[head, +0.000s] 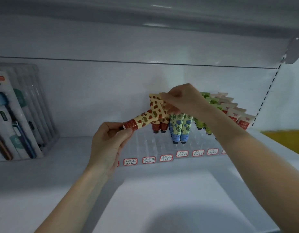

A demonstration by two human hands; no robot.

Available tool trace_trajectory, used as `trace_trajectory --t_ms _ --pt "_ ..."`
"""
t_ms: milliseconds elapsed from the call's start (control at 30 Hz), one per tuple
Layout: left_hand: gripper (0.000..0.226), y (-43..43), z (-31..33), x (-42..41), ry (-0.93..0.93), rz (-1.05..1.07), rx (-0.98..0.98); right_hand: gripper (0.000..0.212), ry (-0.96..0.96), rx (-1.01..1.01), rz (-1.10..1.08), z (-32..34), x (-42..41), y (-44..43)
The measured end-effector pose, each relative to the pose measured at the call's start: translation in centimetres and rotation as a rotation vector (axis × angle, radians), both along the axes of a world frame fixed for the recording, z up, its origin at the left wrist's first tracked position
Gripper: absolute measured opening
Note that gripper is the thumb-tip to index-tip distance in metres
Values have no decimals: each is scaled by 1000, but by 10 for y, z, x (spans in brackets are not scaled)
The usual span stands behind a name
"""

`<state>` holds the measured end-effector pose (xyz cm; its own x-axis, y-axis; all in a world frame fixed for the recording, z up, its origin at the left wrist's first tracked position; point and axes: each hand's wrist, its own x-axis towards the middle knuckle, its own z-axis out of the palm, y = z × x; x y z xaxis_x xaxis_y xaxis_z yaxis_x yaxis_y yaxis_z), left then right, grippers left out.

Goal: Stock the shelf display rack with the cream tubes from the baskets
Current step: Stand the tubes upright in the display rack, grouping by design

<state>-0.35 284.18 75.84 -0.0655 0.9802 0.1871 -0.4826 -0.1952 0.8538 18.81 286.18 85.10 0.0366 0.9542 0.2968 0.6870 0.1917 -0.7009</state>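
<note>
Held tube: a strawberry-print cream tube (145, 119) lay slanted in the air in front of the display rack (145, 145), its red cap end low on the left and its crimped end up on the right, against the tubes already standing there.
Left hand: the left hand (108, 143) gripped that tube at the cap end; thumb and curled fingers (127, 132) pinched the red band, and the printed body stuck out beyond them.
Right hand: the right hand (182, 100) was over the rack, its fingers curled and pinching the crimped top of an upright strawberry tube (155, 100).
Rack rows: to the right of the strawberry tubes stood blue-flower tubes (179, 126) cap down, then green tubes (207, 101), then white-and-red tubes (236, 111), partly hidden by the right forearm.
Rack front: a row of red-bordered labels (166, 158) ran along the clear front edge.
Shelf: the rack sat on a white shelf (44, 174).
Far left: a toothbrush pack (16, 115) leaned against the back wall, well apart from the rack.
Far right: a yellow edge (283, 140); what it belonged to could not be told.
</note>
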Motion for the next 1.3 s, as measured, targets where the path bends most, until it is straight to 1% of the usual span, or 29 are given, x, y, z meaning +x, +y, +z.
trace_trajectory --t_ms 67,133,167,233,267,300,333,367,400,433,467,500,533,633,733,867,1067,1300 --pt "22 -1 0 4 -7 12 35 15 121 -167 103 1 1 -11" --pt "29 -1 0 6 -9 -2 74 6 277 -192 127 1 2 -16" --pt "30 -1 1 8 48 8 92 4 323 -183 118 1 3 -17" --pt "29 0 -3 11 277 57 123 4 350 -162 107 3 7 -19" --pt "27 -1 -8 14 404 75 148 3 310 -137 96 6 9 -19" --pt "28 -4 -15 16 515 65 185 2 223 -91 69 8 12 -19" --pt "28 -7 -24 19 644 55 242 3 106 -33 33 10 14 -19" --pt "28 -13 -33 21 826 47 325 5 -16 25 -6 11 16 -17" --pt "34 -20 -43 23 1029 10 419 6 -124 74 -41 12 17 -15" --pt "49 -26 -51 24 1221 -56 506 7 -216 104 -76 11 16 -13" --pt "64 -31 -59 26 1365 -131 579 9 -295 117 -111 9 15 -10" --pt "73 -35 -65 28 1459 -193 632 12 -365 117 -145 6 14 -7" --pt "78 -37 -69 29 1507 -228 671 13 -427 108 -177 2 12 -4" --pt "85 -39 -73 29 1537 -243 691 16 -561 88 -249 -8 8 2" --pt "88 -42 -72 28 1515 -242 675 19 -599 106 -283 -11 7 5" --pt "90 -42 -72 28 1545 -256 652 20 -625 92 -289 -13 5 9" --pt "92 -44 -68 28 1584 -270 637 19 -741 77 -329 -18 3 15" --pt "89 -44 -69 28 1593 -252 643 16 -681 79 -302 -22 -3 19"
